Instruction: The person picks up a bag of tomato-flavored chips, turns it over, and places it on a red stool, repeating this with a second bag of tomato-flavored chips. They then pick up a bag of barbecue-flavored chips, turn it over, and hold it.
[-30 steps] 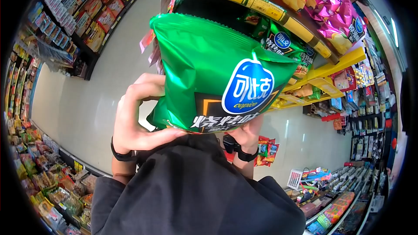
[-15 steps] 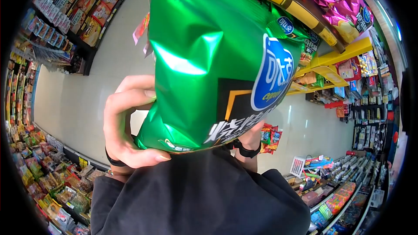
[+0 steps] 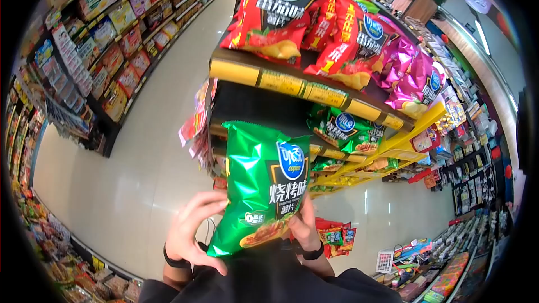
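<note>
A puffed green bag of potato chips (image 3: 252,191), with a blue logo on its front, is held upright and slightly tilted in front of my dark shirt. Curved round its left edge is my left hand (image 3: 196,233), its fingers on the side and its thumb by the lower left corner. My right hand (image 3: 304,227) grips the lower right edge, with its thumb on the front. Fingertips behind the bag are hidden. Beyond it, more green chip bags (image 3: 342,129) lie on the shelf's second level.
Red chip bags (image 3: 275,14) and pink bags (image 3: 412,73) fill the upper shelf, which has a yellow price strip (image 3: 286,85). Below right, red packets (image 3: 339,235) show near the floor. Packed shelves (image 3: 115,28) line the left side.
The bag has gone from close before the camera to farther away and lower, both hands still on it. More of the shelf and its red bags now shows.
</note>
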A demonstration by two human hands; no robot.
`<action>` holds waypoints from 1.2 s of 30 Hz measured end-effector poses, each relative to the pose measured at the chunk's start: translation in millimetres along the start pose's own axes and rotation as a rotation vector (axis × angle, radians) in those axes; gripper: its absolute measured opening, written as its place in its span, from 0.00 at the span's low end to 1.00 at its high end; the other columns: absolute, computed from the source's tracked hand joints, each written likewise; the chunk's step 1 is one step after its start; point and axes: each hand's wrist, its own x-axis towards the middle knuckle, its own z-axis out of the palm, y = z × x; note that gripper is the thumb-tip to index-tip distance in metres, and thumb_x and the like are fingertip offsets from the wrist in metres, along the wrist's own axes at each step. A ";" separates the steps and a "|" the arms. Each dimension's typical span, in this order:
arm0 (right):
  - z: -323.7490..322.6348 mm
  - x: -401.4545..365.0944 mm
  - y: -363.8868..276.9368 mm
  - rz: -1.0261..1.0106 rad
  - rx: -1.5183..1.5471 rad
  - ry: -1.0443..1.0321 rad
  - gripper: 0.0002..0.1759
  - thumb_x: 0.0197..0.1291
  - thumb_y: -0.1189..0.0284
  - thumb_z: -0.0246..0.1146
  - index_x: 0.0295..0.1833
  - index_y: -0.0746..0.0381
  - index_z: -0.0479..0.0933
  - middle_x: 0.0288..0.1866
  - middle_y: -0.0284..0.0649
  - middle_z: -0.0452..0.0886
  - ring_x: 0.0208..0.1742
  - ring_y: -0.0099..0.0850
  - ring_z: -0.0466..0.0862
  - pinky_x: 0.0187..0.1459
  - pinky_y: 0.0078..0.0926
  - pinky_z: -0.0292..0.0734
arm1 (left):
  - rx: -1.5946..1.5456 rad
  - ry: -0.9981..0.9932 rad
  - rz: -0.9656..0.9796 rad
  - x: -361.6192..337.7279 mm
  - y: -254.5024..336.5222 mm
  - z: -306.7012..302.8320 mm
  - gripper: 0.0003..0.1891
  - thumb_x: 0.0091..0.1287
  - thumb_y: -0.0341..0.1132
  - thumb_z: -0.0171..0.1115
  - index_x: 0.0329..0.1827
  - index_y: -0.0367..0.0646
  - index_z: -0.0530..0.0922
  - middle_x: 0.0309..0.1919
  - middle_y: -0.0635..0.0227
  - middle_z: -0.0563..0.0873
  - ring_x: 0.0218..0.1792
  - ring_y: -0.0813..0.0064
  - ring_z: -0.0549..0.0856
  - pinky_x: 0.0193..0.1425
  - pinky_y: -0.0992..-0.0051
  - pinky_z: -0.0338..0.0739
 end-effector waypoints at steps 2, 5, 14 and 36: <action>5.5 4.8 1.0 0.029 -0.012 -0.008 0.45 0.61 0.73 0.64 0.77 0.69 0.45 0.73 0.44 0.61 0.74 0.35 0.62 0.73 0.36 0.55 | 0.004 0.024 0.018 -1.7 -2.1 -3.2 0.55 0.34 0.61 0.83 0.66 0.41 0.72 0.56 0.48 0.79 0.50 0.53 0.84 0.49 0.63 0.81; 9.1 9.1 12.6 0.074 -0.019 -0.008 0.44 0.62 0.75 0.62 0.77 0.69 0.46 0.74 0.45 0.60 0.75 0.35 0.61 0.74 0.36 0.54 | -0.004 0.060 0.018 -13.0 -10.7 -7.4 0.56 0.34 0.60 0.84 0.68 0.44 0.70 0.55 0.48 0.78 0.52 0.53 0.81 0.53 0.60 0.77; 27.4 20.5 29.1 0.181 -0.055 -0.112 0.42 0.64 0.79 0.58 0.78 0.67 0.44 0.76 0.44 0.58 0.76 0.35 0.60 0.74 0.36 0.55 | -0.007 0.211 0.000 -37.4 -12.9 -21.2 0.49 0.39 0.52 0.85 0.65 0.42 0.73 0.53 0.46 0.80 0.49 0.54 0.83 0.48 0.63 0.81; -65.5 -92.9 -19.1 0.016 0.040 0.144 0.52 0.58 0.56 0.70 0.78 0.67 0.50 0.70 0.38 0.68 0.68 0.28 0.69 0.66 0.28 0.63 | -0.205 -0.115 0.102 -7.1 47.4 87.1 0.52 0.49 0.75 0.64 0.63 0.35 0.76 0.61 0.46 0.76 0.53 0.51 0.83 0.57 0.62 0.79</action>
